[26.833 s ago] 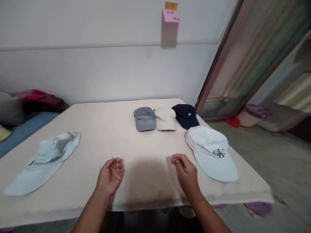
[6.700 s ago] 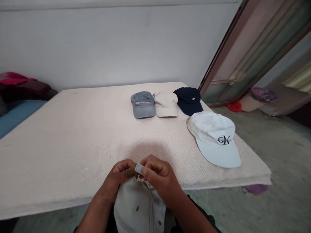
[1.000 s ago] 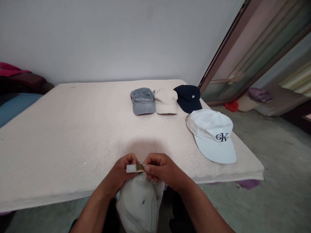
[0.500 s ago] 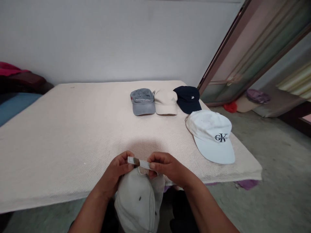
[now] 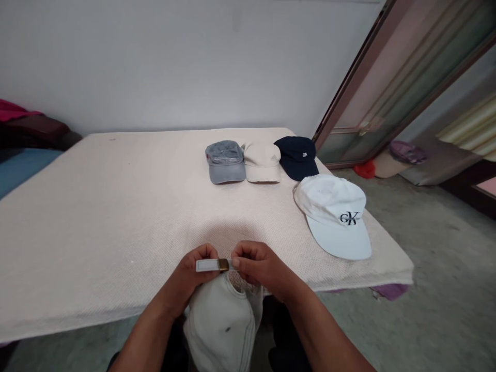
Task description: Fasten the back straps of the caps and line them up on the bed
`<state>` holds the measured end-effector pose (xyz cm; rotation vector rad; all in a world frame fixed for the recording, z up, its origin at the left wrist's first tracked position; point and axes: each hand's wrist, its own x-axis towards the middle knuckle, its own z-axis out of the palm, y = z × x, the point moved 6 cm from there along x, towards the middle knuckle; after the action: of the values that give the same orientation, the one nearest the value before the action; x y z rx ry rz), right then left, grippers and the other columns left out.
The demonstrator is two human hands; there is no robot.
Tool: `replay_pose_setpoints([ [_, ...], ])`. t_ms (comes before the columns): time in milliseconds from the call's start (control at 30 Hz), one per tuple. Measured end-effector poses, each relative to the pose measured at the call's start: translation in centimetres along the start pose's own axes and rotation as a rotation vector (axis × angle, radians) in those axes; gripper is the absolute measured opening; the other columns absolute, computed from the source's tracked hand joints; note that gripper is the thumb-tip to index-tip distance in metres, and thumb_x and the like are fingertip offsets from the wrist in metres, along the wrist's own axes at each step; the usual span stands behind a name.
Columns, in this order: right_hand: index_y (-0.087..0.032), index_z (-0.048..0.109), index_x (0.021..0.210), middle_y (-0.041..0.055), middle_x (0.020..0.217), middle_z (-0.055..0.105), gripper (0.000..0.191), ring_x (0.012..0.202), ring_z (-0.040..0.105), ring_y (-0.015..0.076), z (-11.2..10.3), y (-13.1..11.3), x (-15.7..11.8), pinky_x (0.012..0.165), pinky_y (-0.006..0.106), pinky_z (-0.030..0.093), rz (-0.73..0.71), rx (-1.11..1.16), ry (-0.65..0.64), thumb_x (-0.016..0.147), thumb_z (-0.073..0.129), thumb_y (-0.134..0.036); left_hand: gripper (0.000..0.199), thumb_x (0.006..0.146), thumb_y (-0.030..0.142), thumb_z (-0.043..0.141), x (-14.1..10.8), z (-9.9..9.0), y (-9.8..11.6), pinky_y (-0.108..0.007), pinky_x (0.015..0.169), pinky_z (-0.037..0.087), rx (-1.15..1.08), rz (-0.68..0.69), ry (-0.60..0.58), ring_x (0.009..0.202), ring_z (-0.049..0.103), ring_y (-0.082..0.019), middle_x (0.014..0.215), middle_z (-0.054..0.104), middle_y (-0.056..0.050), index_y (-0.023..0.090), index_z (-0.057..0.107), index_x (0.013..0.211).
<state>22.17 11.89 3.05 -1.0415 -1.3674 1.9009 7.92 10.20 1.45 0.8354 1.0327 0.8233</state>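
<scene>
A pale white baseball cap [image 5: 221, 328] hangs below my hands at the table's near edge, its back opening facing up. Its adjuster strap [image 5: 206, 265] runs through a brass-coloured buckle [image 5: 223, 264]. My left hand [image 5: 194, 268] is closed on the cap's strap and rim left of the buckle, the strap's free end lying across its fingers. Just right of the buckle, my right hand [image 5: 258, 266] pinches the strap between thumb and fingers. Part of the strap is hidden under the fingertips.
On the white-covered table [image 5: 116, 222] stand a grey cap [image 5: 225, 161], a beige cap [image 5: 262, 161] and a navy cap [image 5: 297, 156] in a row. A white cap with black letters [image 5: 335, 214] lies nearer, at the right edge. A wall [image 5: 174, 62] rises behind.
The strap has slid through the buckle, so more of its free end sticks out to the left. My right hand has moved left, closer to the buckle. The view has shifted slightly.
</scene>
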Motion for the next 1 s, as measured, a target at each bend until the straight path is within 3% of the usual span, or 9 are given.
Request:
replay_pose_setpoints([
  [167, -0.014, 0.06, 0.069, -0.0035, 0.057, 0.047, 0.026, 0.051, 0.037, 0.0063, 0.4, 0.4, 0.0, 0.046, 0.02, 0.027, -0.004, -0.117, -0.057, 0.073, 0.068, -0.038, 0.024, 0.066, 0.024, 0.075, 0.1, 0.6, -0.2, -0.019, 0.05, 0.028, 0.042, -0.023, -0.05, 0.053, 0.041, -0.008, 0.062, 0.05, 0.005, 0.018, 0.052, 0.072],
  [400, -0.014, 0.062, 0.071, -0.005, 0.054, 0.046, 0.021, 0.046, 0.035, 0.0049, 0.2, 0.7, 0.0, 0.044, 0.019, 0.027, 0.077, -0.09, -0.081, 0.074, 0.067, -0.035, 0.014, 0.065, 0.019, 0.071, -0.3, 0.2, -0.4, -0.02, 0.055, 0.033, 0.057, -0.089, -0.065, 0.059, 0.047, -0.01, 0.068, 0.056, 0.003, 0.018, 0.061, 0.075],
  [467, -0.014, 0.062, 0.07, -0.0054, 0.052, 0.045, 0.024, 0.045, 0.034, 0.0048, 0.2, 0.7, 0.1, 0.044, 0.019, 0.026, 0.078, -0.083, -0.088, 0.073, 0.068, -0.037, 0.015, 0.067, 0.024, 0.068, -0.6, 0.2, -0.7, -0.02, 0.052, 0.032, 0.022, -0.142, -0.118, 0.055, 0.045, -0.009, 0.066, 0.055, 0.003, 0.018, 0.063, 0.08],
  [633, -0.014, 0.06, 0.067, -0.0056, 0.051, 0.045, 0.029, 0.045, 0.034, 0.0046, 0.1, 0.8, 0.1, 0.043, 0.019, 0.025, 0.08, -0.094, -0.082, 0.07, 0.071, -0.04, 0.039, 0.064, 0.049, 0.07, -1.0, 0.8, -1.0, -0.021, 0.049, 0.027, 0.042, -0.159, -0.266, 0.053, 0.04, -0.01, 0.065, 0.054, 0.001, 0.016, 0.065, 0.084],
  [767, -0.014, 0.058, 0.064, -0.006, 0.051, 0.043, 0.029, 0.046, 0.034, 0.0044, 0.3, 0.9, 0.2, 0.043, 0.019, 0.025, 0.068, -0.09, -0.098, 0.07, 0.071, -0.039, 0.025, 0.07, 0.04, 0.071, -0.9, 0.8, -1.2, -0.021, 0.049, 0.027, 0.099, -0.187, -0.208, 0.052, 0.04, -0.009, 0.062, 0.053, 0.003, 0.017, 0.062, 0.076],
  [1000, -0.015, 0.056, 0.066, -0.0058, 0.051, 0.044, 0.026, 0.045, 0.034, 0.0046, 0.4, 1.1, 0.1, 0.042, 0.019, 0.025, 0.08, -0.069, -0.128, 0.072, 0.068, -0.037, 0.019, 0.07, 0.032, 0.071, -1.0, 1.0, -1.7, -0.02, 0.049, 0.029, -0.034, -0.249, -0.185, 0.05, 0.042, -0.007, 0.061, 0.054, 0.002, 0.015, 0.062, 0.074],
])
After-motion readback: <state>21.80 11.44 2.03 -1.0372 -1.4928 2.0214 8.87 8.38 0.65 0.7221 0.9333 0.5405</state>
